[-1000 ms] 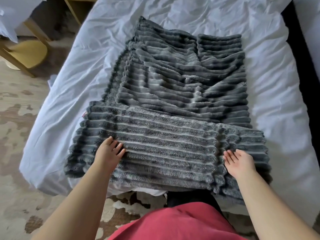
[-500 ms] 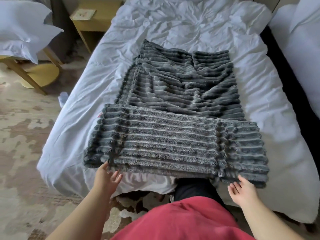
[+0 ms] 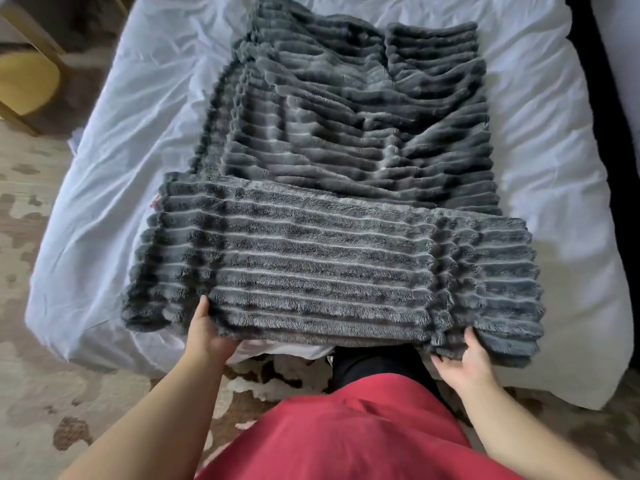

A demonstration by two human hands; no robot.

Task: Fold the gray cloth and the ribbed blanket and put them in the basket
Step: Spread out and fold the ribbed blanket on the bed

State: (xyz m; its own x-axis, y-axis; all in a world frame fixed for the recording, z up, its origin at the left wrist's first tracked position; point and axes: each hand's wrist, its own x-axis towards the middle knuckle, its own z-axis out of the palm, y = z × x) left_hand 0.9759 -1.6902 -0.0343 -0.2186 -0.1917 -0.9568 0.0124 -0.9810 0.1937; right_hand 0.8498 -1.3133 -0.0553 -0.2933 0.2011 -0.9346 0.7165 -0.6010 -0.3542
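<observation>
The left hand (image 3: 207,336) and right hand (image 3: 467,363) each grip the near edge of the ribbed blanket (image 3: 329,265) lying on the bed (image 3: 104,174); lift both ends level so the next fold lands square.

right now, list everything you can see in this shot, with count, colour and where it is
ribbed blanket: one, dark gray, lying along the bed, near end folded over
bedding: one, white, crumpled, under the blanket
chair: one, yellow seat with a wooden frame, top left on the floor
carpet: one, beige with brown patches, left of the bed
red garment: one, red, bottom centre, on the person
left hand: one, grips the blanket's near edge on the left
right hand: one, grips the same edge on the right
</observation>
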